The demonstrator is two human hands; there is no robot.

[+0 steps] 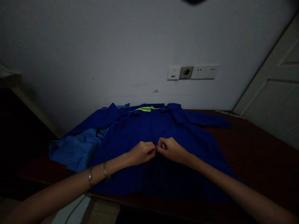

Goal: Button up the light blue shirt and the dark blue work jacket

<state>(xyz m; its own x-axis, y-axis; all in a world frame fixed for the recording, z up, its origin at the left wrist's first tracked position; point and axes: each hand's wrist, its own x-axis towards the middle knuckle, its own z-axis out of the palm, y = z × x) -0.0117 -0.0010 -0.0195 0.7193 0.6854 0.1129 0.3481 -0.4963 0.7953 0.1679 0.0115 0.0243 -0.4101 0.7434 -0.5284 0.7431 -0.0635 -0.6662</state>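
A dark blue work jacket with a yellow-green stripe at the collar lies spread flat on a dark brown table. My left hand and my right hand meet at the middle of the jacket's front. Both are closed in a pinch, fingertips almost touching each other, gripping the cloth along the front opening. Two bracelets sit on my left wrist. What lies between the fingertips is too small and dark to make out.
A lighter blue garment lies partly under the jacket at the left. A white wall stands behind the table, with a row of sockets. A white door is at the right. The room is dim.
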